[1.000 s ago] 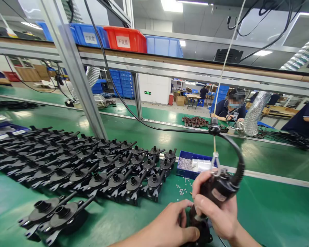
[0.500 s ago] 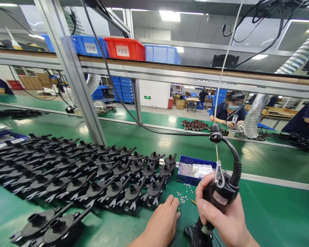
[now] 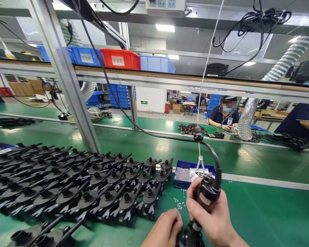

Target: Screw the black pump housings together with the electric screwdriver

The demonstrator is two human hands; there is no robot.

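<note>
My right hand (image 3: 217,219) is wrapped round a black electric screwdriver (image 3: 208,193), which hangs from a cord by a metal hook. The driver points down over a black plastic part (image 3: 192,236), cut off by the lower frame edge; its tip cannot be made out. My left hand (image 3: 164,228) is closed with curled fingers just left of that part. Whatever those fingers hold, if anything, is hidden. Small loose metal nuts (image 3: 179,204) lie on the green bench beyond my left hand. Behind them sits a blue bin (image 3: 181,184) with more small metal pieces and white containers.
Rows of black round-topped assemblies (image 3: 106,199) fill the left of the bench. Two more (image 3: 53,238) lie at the front left. A metal post (image 3: 67,75) and a hanging black cable (image 3: 113,91) cross the view. Across the bench a person (image 3: 225,115) sits working.
My view has shifted, with the shelf and bins now lower in the picture. The screwdriver and right hand appear farther left and lower. My left hand's fingers are curled more tightly.
</note>
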